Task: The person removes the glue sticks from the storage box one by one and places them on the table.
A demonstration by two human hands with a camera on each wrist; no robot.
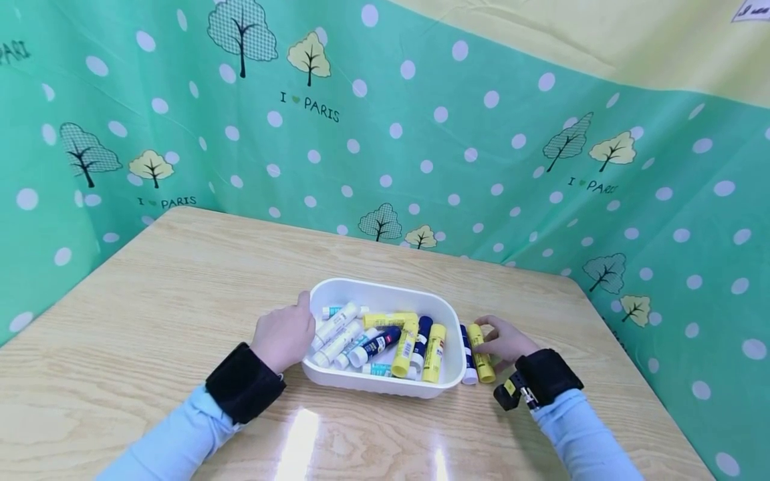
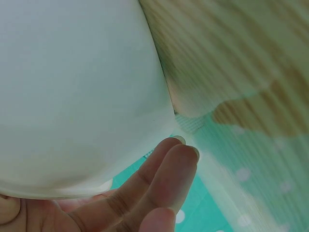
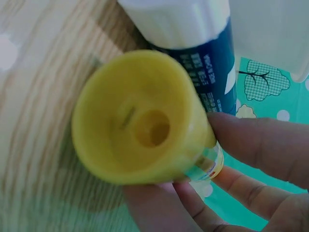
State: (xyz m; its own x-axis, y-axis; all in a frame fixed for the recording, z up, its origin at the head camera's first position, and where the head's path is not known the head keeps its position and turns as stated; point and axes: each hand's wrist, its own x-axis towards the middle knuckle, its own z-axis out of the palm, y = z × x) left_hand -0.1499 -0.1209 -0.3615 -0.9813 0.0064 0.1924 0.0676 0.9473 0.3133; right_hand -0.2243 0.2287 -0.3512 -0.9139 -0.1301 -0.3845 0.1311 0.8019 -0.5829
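Observation:
A white plastic basket full of glue sticks sits on the table. At its left end my left hand holds the rim, and in the left wrist view fingers lie along the outside of the basket wall. To the right of the basket, my right hand pinches a yellow glue stick between thumb and fingers. The right wrist view shows its hollow round end toward the camera. A navy glue stick with a white end lies between it and the basket.
Inside the basket lie yellow glue sticks, navy ones, and several white ones. Wood-grain table surrounds the basket. Behind it hangs a green dotted cloth with printed trees, reaching around both sides.

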